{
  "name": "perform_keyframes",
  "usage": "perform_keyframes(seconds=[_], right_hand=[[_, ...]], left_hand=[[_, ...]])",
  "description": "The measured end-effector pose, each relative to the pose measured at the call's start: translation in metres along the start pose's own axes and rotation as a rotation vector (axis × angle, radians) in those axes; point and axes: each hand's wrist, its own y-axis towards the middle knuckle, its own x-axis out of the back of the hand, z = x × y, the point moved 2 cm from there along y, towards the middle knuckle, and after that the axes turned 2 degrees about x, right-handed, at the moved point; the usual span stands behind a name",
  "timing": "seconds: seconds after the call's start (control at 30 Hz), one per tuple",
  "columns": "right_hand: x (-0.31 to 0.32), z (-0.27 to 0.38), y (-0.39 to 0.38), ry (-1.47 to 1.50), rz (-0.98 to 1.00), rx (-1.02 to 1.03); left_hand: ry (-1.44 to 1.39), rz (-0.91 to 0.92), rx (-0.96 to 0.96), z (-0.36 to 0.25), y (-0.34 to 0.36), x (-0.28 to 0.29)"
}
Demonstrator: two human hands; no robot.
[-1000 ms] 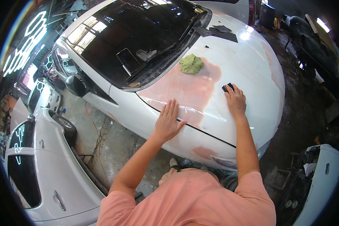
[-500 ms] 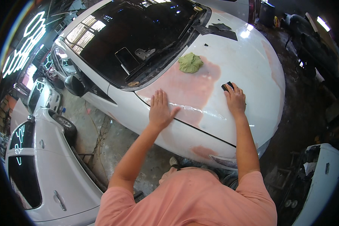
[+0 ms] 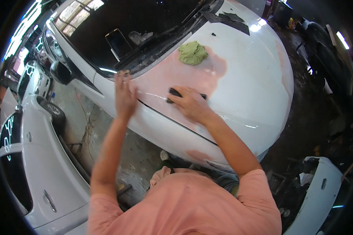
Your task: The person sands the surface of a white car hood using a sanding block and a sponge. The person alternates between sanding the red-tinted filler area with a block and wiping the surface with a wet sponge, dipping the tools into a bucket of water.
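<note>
My right hand grips a black sanding block against the pinkish patch on a white car's hood. Both dark ends of the block stick out past my fingers. Over by the lower windshield corner, my left hand is stretched out with fingers extended, slightly blurred, at the rear edge of the hood; whether it touches the surface I cannot tell. A crumpled green cloth lies on the hood, beyond the right hand.
Dark sheets, apparently sandpaper, lie near the wiper area. A phone rests on the windshield. A side mirror juts out at left. Another silvery car stands to the left; a loose car door is at lower right.
My right hand has swept left with the sanding block, from the white paint onto the pinkish patch. My left hand has moved left and back toward the windshield corner. The view has shifted slightly.
</note>
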Motion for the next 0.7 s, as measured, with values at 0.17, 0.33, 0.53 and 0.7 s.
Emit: perform_keyframes(seconds=[0.17, 0.33, 0.53, 0.7], right_hand=[[0.018, -0.011, -0.029, -0.037, 0.080, 0.059], [0.079, -0.045, -0.102, -0.111, 0.189, 0.053], [-0.009, -0.006, 0.045, 0.011, 0.151, 0.207], [-0.064, 0.009, 0.101, 0.033, 0.061, 0.300]], left_hand=[[0.054, -0.007, 0.023, 0.061, 0.028, -0.010], [-0.062, -0.118, -0.024, 0.053, 0.026, -0.002], [-0.087, -0.108, -0.040, 0.051, 0.033, -0.004], [-0.068, -0.070, -0.007, 0.056, 0.028, -0.007]])
